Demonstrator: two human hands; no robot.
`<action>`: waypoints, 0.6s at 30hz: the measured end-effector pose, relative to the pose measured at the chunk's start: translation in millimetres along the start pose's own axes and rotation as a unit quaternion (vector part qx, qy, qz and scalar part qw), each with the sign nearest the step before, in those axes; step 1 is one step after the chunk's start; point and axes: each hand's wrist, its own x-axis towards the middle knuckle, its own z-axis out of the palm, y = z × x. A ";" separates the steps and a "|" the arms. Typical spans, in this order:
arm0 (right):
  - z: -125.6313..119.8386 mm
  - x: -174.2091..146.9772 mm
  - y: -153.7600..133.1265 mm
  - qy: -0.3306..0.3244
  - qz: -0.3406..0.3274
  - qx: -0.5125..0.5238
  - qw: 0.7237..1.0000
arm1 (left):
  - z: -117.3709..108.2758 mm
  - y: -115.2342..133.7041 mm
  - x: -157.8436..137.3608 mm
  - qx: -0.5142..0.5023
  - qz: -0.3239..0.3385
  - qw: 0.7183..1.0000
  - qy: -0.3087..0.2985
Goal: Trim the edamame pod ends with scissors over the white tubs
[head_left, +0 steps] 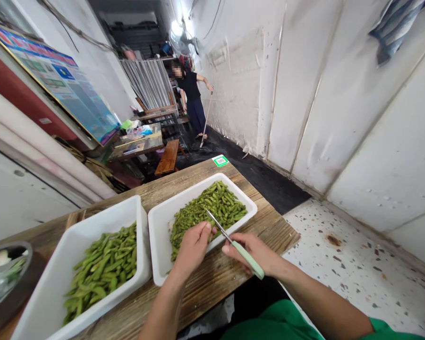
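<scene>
My left hand (195,242) is closed in a pinch on a green soybean pod (212,232), over the near edge of the right white tub (155,250). In my right hand (253,252) is a pair of scissors (246,259) with pale green handles. Their metal blades point up and left, close to the pod and the left fingertips. A heap of pods (212,200) lies in that tub below the blades. To the left, a second white tub (140,236) holds more pods (104,269). The fingers of my right hand are partly hidden behind the handle.
Both tubs stand on a wooden table (269,212) with a green code card (220,161) at its far corner. A dark bowl (28,278) sits at the left edge. Beyond are a bench (168,156), a cluttered table (138,148) and a person (191,94) holding a long stick.
</scene>
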 end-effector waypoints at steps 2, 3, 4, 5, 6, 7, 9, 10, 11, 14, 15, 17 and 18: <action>2.1 1.9 4.3 0.001 0.026 0.020 0.999 | 0.3 -4.2 0.5 -0.011 -0.010 1.000 0.004; 2.9 2.7 5.6 0.001 0.035 0.033 0.999 | 0.3 -6.7 0.7 -0.022 -0.016 1.000 0.006; 3.5 3.4 6.4 0.003 0.040 0.048 0.998 | -0.2 -8.9 1.0 -0.037 -0.025 0.999 0.009; 3.6 3.9 6.6 0.006 0.045 0.065 0.997 | -1.1 -10.5 1.2 -0.057 -0.037 0.998 0.015; 3.4 4.3 6.5 0.013 0.050 0.082 0.995 | -2.8 -11.2 1.5 -0.080 -0.051 0.995 0.025; 2.6 4.4 6.3 0.023 0.056 0.100 0.993 | -5.4 -11.0 2.1 -0.107 -0.066 0.991 0.038; -0.1 4.1 6.5 0.037 0.059 0.145 0.987 | -12.8 -7.9 5.3 -0.168 -0.091 0.980 0.057; -1.8 3.8 7.2 0.037 0.055 0.172 0.983 | -17.5 -5.5 8.4 -0.200 -0.101 0.973 0.053; -3.8 3.4 8.4 0.030 0.050 0.199 0.978 | -22.4 -3.1 12.9 -0.233 -0.112 0.965 0.038; -9.9 2.1 13.6 0.006 0.041 0.257 0.966 | -34.1 -0.1 35.0 -0.296 -0.155 0.942 -0.014; -11.9 1.6 15.3 0.004 0.041 0.263 0.964 | -35.7 -1.2 44.7 -0.298 -0.168 0.940 -0.014; -15.8 0.4 17.6 0.006 0.038 0.261 0.964 | -34.2 -6.6 65.5 -0.273 -0.184 0.944 0.003; -17.7 -0.3 18.2 0.010 0.036 0.259 0.965 | -31.2 -10.4 75.8 -0.238 -0.189 0.953 0.014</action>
